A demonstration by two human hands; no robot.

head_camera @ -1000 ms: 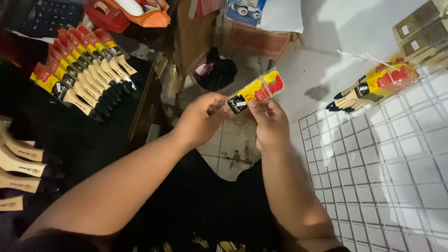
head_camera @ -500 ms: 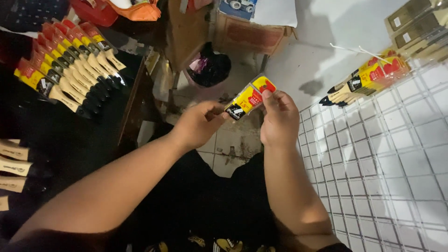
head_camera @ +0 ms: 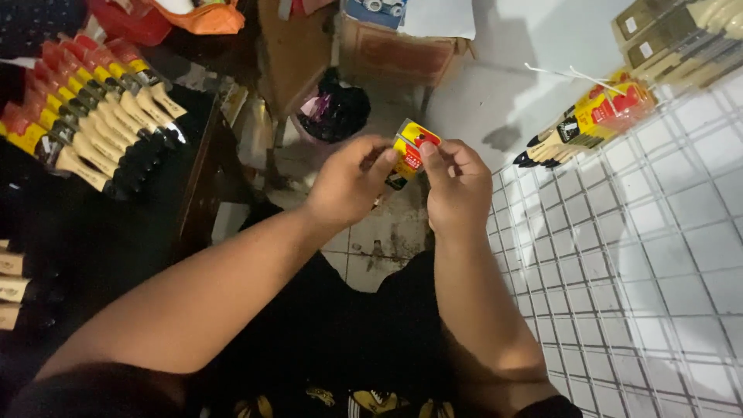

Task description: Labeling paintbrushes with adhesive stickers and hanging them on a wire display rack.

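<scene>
Packet (head_camera: 410, 147) pinched between left hand (head_camera: 348, 186) and right hand (head_camera: 457, 186). Brush row (head_camera: 93, 116) laid left; bundle (head_camera: 588, 124) hung right.

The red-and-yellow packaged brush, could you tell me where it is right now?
In the head view, centre, the packaged brush is pinched between the left hand and right hand, above the floor.
</scene>
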